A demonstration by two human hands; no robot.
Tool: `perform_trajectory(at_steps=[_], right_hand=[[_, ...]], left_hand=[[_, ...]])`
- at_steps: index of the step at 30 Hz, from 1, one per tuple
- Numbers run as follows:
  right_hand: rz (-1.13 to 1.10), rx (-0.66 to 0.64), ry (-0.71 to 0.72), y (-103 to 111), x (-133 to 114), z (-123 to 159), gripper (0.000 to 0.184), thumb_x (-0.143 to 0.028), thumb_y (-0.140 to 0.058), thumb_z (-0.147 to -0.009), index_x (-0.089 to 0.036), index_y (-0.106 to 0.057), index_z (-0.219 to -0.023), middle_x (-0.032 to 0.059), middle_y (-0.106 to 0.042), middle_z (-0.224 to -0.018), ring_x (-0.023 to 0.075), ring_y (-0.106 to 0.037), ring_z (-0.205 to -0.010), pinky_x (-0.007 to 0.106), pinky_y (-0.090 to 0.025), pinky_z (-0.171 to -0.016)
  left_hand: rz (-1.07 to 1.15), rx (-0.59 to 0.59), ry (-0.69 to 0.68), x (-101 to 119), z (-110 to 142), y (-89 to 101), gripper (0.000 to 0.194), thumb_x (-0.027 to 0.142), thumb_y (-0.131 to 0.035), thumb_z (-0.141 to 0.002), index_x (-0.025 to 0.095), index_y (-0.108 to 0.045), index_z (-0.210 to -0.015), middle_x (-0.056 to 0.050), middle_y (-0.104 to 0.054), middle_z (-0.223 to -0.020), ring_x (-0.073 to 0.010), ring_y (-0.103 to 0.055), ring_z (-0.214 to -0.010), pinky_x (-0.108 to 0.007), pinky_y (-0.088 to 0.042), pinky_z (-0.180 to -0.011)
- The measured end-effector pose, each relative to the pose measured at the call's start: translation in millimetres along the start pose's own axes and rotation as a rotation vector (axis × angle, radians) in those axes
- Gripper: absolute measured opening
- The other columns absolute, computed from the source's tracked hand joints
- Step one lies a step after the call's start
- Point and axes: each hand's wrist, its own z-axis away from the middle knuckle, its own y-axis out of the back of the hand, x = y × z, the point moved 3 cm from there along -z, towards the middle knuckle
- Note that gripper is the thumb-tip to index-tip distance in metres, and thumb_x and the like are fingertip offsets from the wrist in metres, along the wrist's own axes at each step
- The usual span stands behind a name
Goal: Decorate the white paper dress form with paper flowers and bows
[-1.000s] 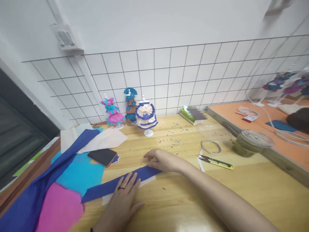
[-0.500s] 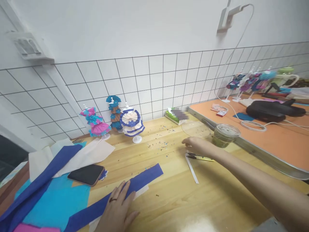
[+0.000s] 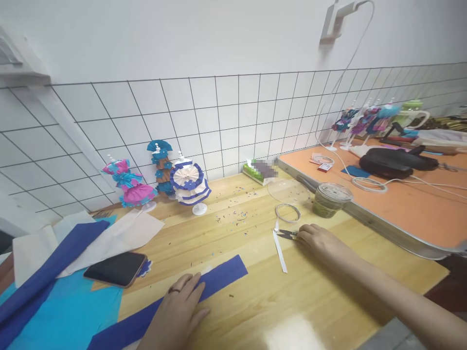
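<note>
Nothing clenched in left hand (image 3: 177, 311); blue strip (image 3: 224, 277) pressed under it, palm down, on table (image 3: 255, 311). Strip could be skewed if pressure is eased unevenly. White strip (image 3: 280, 253), lying by blade tips of snips (image 3: 286, 235), could be snagged if blades are swept left. Snip handles covered by right hand (image 3: 317, 242); whether grasped or merely touched cannot be told.

Blue strip (image 3: 225, 276): long, narrow, straight-edged; flat on counter (image 3: 255, 311), running diagonally from near left to a squared far-right end, middle partly covered. Snips (image 3: 289, 234): slender dark blades pointing left, right of strip; handle hidden.
</note>
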Motion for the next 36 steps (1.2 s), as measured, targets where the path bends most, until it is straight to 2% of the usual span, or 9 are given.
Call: perform_trajectory(at_steps=[3,12,16,20,25,27,30,32,36], right_hand=[[0.042,-0.034,0.046,-4,4,6,0.026,-0.021,-0.038,-0.088,-0.017,-0.055,-0.069,0.0076,-0.057,-0.069,0.0172,-0.053,-0.064,0.028,-0.038,-0.062],[0.295,-0.108,-0.021,-4,5,31,0.018,-0.009,-0.043,-0.081,-0.017,-0.051,-0.067,0.0069,-0.054,-0.064,0.0183,-0.050,-0.056,0.028,-0.027,-0.051],[0.345,-0.093,-0.009,4,-6,30,0.019,-0.003,-0.043,-0.077,-0.017,-0.050,-0.067,0.0073,-0.053,-0.066,0.0194,-0.049,-0.056,0.029,-0.027,-0.051],[0.314,-0.085,0.024,5,-13,30,0.022,0.002,-0.039,-0.074,-0.018,-0.048,-0.069,0.0068,-0.051,-0.070,0.0174,-0.046,-0.053,0.029,-0.029,-0.051],[0.216,-0.121,0.046,8,-22,28,0.022,0.002,-0.038,-0.075,-0.018,-0.047,-0.074,0.0065,-0.050,-0.076,0.0161,-0.048,-0.058,0.028,-0.034,-0.054],[0.190,-0.130,0.051,13,-26,26,0.022,0.002,-0.037,-0.076,-0.017,-0.049,-0.076,0.0066,-0.050,-0.077,0.0163,-0.048,-0.059,0.028,-0.036,-0.055],[0.166,-0.140,0.073,20,-30,21,0.022,0.000,-0.038,-0.077,-0.017,-0.050,-0.080,0.0073,-0.050,-0.079,0.0172,-0.049,-0.063,0.028,-0.038,-0.057],[0.168,-0.142,0.091,22,-30,20,0.020,-0.001,-0.038,-0.078,-0.017,-0.051,-0.079,0.0078,-0.051,-0.080,0.0175,-0.049,-0.064,0.029,-0.039,-0.058],[0.157,-0.152,0.085,19,-23,20,0.019,-0.002,-0.038,-0.080,-0.016,-0.051,-0.078,0.0084,-0.051,-0.080,0.0180,-0.048,-0.065,0.030,-0.040,-0.059]], left_hand=[[0.016,-0.023,0.003,0,-3,3.0,0.033,0.040,-0.054,-0.079,0.021,-0.063,-0.104,-0.007,-0.062,-0.114,-0.0264,-0.057,-0.101,-0.038,-0.050,-0.082],[0.126,-0.229,0.117,10,-24,29.8,0.024,0.034,-0.053,-0.080,0.018,-0.066,-0.090,-0.009,-0.063,-0.100,-0.0273,-0.056,-0.096,-0.041,-0.047,-0.080],[0.206,-0.198,0.092,12,-35,42.5,0.026,0.034,-0.046,-0.085,0.018,-0.066,-0.081,-0.008,-0.062,-0.089,-0.0231,-0.056,-0.089,-0.037,-0.046,-0.077],[0.346,-0.139,0.050,23,-67,50.2,0.023,0.032,-0.046,-0.085,0.018,-0.064,-0.084,-0.006,-0.061,-0.087,-0.0202,-0.055,-0.086,-0.035,-0.044,-0.077],[0.626,-0.059,-0.085,50,-135,26.6,0.029,0.019,-0.047,-0.083,0.013,-0.057,-0.109,-0.009,-0.061,-0.105,-0.0195,-0.053,-0.100,-0.032,-0.041,-0.089],[0.734,-0.061,-0.136,61,-161,10.4,0.038,0.013,-0.046,-0.080,0.011,-0.052,-0.118,-0.012,-0.058,-0.114,-0.0196,-0.050,-0.107,-0.031,-0.038,-0.094],[0.771,-0.098,-0.189,78,-191,-8.5,0.049,0.005,-0.042,-0.077,0.016,-0.046,-0.125,-0.008,-0.055,-0.120,-0.0170,-0.050,-0.108,-0.030,-0.038,-0.093],[0.785,-0.129,-0.217,87,-203,-15.3,0.048,0.004,-0.042,-0.076,0.019,-0.050,-0.121,-0.005,-0.059,-0.114,-0.0159,-0.054,-0.100,-0.028,-0.041,-0.088],[0.801,-0.179,-0.215,96,-215,-21.7,0.025,0.015,-0.046,-0.079,0.017,-0.065,-0.095,-0.005,-0.066,-0.089,-0.0163,-0.058,-0.082,-0.027,-0.043,-0.075]])
